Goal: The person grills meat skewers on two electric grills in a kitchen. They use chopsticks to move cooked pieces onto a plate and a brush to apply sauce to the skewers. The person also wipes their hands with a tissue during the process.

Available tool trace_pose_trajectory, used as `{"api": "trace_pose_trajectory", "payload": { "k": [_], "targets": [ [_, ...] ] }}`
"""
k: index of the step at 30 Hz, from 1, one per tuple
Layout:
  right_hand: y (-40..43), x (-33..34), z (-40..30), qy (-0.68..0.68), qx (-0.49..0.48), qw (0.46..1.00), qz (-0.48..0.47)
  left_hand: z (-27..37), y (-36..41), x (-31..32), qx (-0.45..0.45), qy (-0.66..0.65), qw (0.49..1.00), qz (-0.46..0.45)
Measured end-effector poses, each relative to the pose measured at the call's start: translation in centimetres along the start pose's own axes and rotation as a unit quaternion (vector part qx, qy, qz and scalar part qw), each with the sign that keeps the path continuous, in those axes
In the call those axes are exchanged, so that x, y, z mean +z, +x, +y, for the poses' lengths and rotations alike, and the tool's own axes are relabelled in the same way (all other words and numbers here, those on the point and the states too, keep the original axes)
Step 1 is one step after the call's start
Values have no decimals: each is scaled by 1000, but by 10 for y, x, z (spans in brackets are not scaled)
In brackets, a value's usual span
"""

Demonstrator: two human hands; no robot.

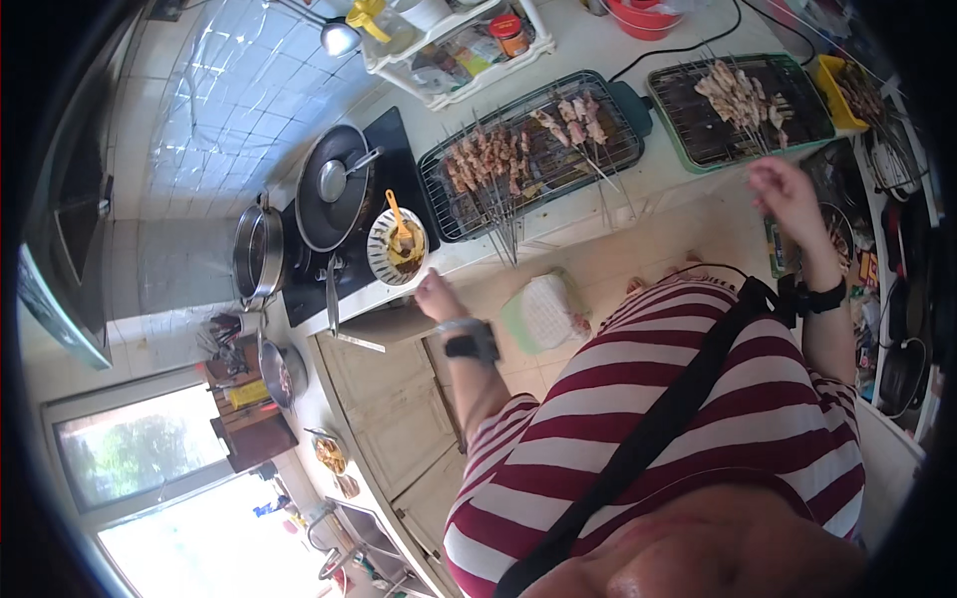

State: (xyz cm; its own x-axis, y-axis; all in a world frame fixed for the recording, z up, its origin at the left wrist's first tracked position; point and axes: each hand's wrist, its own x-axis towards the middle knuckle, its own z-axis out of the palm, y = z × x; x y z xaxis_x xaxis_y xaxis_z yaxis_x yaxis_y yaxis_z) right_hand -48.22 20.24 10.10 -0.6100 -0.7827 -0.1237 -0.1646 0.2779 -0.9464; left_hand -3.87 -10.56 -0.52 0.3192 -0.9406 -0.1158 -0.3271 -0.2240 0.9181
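My left hand (439,296) is at the counter's front edge, just below a striped bowl (379,258) of dark sauce with an orange brush (395,205) in it; its fingers are partly curled and any contact is unclear. My right hand (779,192) hangs in front of the right-hand grill (677,127), fingers bent, nothing visible in it. Pale meat skewers (729,97) lie bunched on that grill. On the middle grill (549,172), browned meat skewers (486,161) lie at the left and lighter ones (579,119) at the right, their metal ends sticking out past the front edge.
A wok (314,217) with a ladle (333,179) and a steel pot (258,250) stand by the black hob. Behind the grills are a white rack (448,93) and a red basin (647,26). A yellow container (837,97) holds skewers. A lidded-looking tub (549,310) is on the floor.
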Motion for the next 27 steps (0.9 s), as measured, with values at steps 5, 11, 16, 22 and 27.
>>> {"api": "trace_pose_trajectory", "payload": {
  "k": [5, 11, 16, 22, 27],
  "targets": [
    [21, 105, -41, 110, 70, 936, -327, 98, -155, 42, 275, -111, 895, -334],
    [17, 174, -66, 374, 91, 874, -296, 136, -178, 92, 565, 9, 749, -346],
    [29, 137, -51, 280, 92, 890, -348, 86, -143, 87, 397, 250, 879, -90],
    [24, 107, -49, 231, 90, 918, -310, 46, -97, 103, 114, 501, 851, -109],
    [18, 86, -46, 207, 79, 928, -299, 7, -69, 121, 168, 503, 846, -60]
  ]
}}
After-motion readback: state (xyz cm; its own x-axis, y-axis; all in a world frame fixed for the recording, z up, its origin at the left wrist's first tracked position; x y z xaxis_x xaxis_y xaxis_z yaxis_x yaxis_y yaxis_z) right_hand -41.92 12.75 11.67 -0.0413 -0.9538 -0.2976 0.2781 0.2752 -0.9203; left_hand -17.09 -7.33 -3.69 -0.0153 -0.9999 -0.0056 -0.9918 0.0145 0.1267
